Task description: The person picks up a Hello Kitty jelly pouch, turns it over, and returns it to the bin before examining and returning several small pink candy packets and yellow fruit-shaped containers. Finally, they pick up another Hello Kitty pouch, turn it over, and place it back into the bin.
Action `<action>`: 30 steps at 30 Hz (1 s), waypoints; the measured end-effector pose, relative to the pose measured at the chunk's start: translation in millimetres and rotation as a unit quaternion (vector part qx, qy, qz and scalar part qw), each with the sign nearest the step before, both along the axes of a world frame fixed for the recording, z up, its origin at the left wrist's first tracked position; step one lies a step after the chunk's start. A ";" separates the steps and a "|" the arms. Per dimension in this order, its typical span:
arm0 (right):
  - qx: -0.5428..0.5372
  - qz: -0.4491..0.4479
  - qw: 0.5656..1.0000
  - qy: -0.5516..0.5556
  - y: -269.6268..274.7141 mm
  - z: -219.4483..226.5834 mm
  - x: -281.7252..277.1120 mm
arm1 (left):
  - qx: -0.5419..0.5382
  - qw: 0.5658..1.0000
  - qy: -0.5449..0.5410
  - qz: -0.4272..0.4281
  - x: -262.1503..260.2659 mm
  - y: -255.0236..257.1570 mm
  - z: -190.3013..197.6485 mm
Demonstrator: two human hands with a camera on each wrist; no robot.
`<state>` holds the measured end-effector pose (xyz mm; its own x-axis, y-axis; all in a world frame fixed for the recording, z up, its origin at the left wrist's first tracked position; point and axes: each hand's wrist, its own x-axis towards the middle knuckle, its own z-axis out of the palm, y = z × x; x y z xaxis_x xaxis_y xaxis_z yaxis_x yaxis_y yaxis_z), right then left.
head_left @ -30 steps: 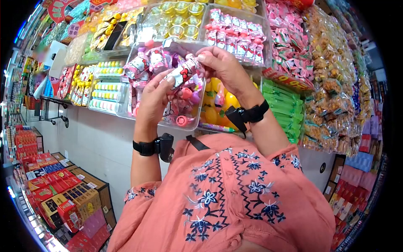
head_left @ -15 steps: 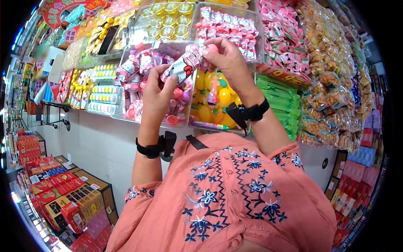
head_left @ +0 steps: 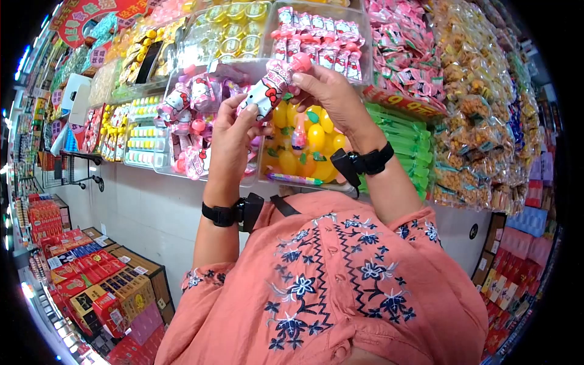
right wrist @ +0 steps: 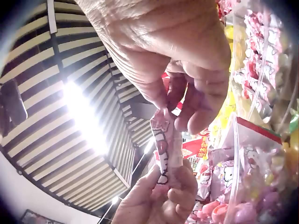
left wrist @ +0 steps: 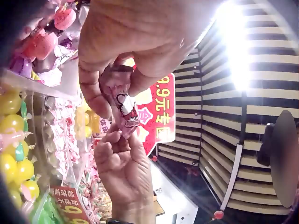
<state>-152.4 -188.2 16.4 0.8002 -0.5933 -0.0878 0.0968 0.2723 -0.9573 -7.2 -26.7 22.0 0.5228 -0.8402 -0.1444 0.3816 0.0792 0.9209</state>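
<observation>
Left hand (head_left: 232, 131) gripping near end of pink cat-face packet (head_left: 266, 96), right hand (head_left: 334, 99) pinching its far end, red "9.9" sign (head_left: 406, 103) at right

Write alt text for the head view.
A person's left hand and right hand hold a pink-and-white packet by opposite ends. Around them are more pink packets and yellow fruit shapes; below is an embroidered coral blouse.

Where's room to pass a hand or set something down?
Probably pass before the white panel, between left forearm and stacked boxes, below the candy bins. Crowded: Hello Kitty packets and yellow fruit packs; no bare spot among them.
</observation>
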 end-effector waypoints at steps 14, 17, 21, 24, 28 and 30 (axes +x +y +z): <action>-0.002 -0.010 1.000 -0.002 -7.8 5.3 -30.1 | 0.030 0.996 0.060 -0.057 -5.4 -5.4 -3.8; -0.003 -0.004 1.000 -0.002 -3.4 7.5 -31.6 | 0.018 0.992 0.089 -0.090 -9.3 -8.4 -5.3; -0.017 -0.008 1.000 -0.001 -7.3 -2.2 -36.3 | 0.003 0.989 0.115 -0.097 -16.3 -10.9 -17.5; -0.010 -0.018 1.000 0.003 -9.0 -7.6 -39.4 | 0.035 0.987 0.116 -0.106 -17.5 -11.6 -21.2; -0.002 -0.015 1.000 -0.013 -14.9 -14.6 -40.0 | 0.053 0.982 0.117 -0.140 -23.9 -8.9 -16.5; -0.005 -0.016 1.000 -0.011 -17.8 -17.1 -41.7 | 0.059 0.988 0.086 -0.115 -33.6 -12.6 -12.3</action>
<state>-194.1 -206.0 -0.7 0.7828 -0.6190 -0.0637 0.1263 0.2583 -0.9578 -40.8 -39.3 9.7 0.2791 -0.9056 -0.3194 0.5293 -0.1324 0.8380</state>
